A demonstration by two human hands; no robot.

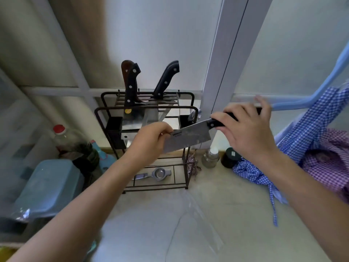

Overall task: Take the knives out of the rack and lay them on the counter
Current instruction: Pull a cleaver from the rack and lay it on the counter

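Note:
A black wire knife rack (105,118) stands on the pale counter (217,214) against the window. Three dark-handled knives stick up from its top: a brown-handled one (124,72), a black-handled one (131,86) in front of it, and a tilted black-handled one (166,80) to the right. A cleaver (190,138) hangs in the air in front of the rack, blade flat-on to me. My right hand (245,133) is closed on its black handle. My left hand (151,142) pinches the blade's far end.
A metal squeezer (154,174) lies on the rack's bottom shelf. Left of the rack are a red-capped bottle (64,140) and a grey-blue box (49,186). Right of it stand a small glass jar (210,157), a dark jar (231,157) and checked cloths (321,148).

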